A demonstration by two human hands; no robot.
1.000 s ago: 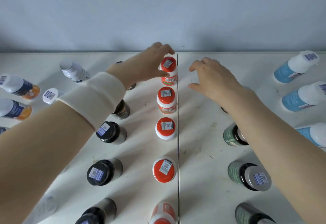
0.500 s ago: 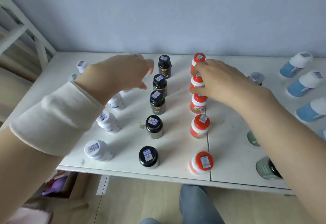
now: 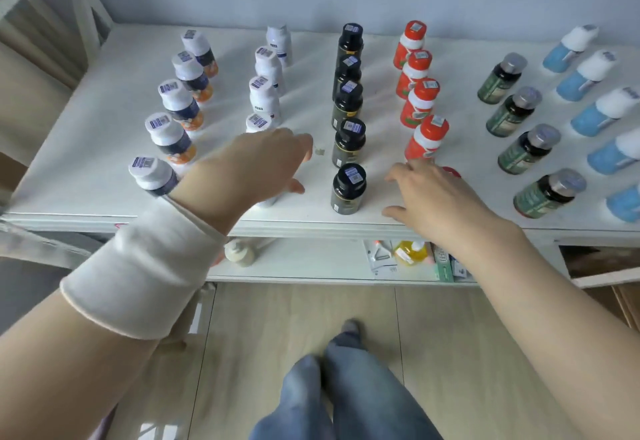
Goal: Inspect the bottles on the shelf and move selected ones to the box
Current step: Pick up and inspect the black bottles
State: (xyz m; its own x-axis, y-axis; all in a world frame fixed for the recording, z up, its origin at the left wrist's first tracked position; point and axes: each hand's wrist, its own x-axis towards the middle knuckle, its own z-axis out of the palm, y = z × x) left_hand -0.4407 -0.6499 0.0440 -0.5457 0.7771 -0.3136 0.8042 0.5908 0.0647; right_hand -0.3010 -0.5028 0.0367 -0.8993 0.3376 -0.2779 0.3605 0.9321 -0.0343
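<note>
Six rows of bottles stand on the white shelf top [image 3: 86, 128]: orange-labelled ones [image 3: 171, 138], white ones [image 3: 264, 93], black ones [image 3: 349, 185], red-capped ones [image 3: 427, 138], green ones with silver caps [image 3: 530, 149] and blue ones [image 3: 602, 112]. My left hand [image 3: 256, 166], with a white cuff on the wrist, hovers with relaxed fingers over the front white bottle and hides most of it. My right hand [image 3: 433, 194] is spread over the front red-capped bottle, of which only a sliver of red cap [image 3: 451, 172] shows. Neither hand visibly grips anything.
A lower shelf [image 3: 311, 259] holds a pump bottle [image 3: 240, 254], a yellow bottle [image 3: 410, 252] and small packets. A white frame [image 3: 83, 7] rises at the left. My legs in jeans [image 3: 332, 391] stand on the wooden floor in front.
Both hands have drawn back from the rear of the rows to the front edge. The left hand let go of the rear red-capped bottle; the view has pulled back.
</note>
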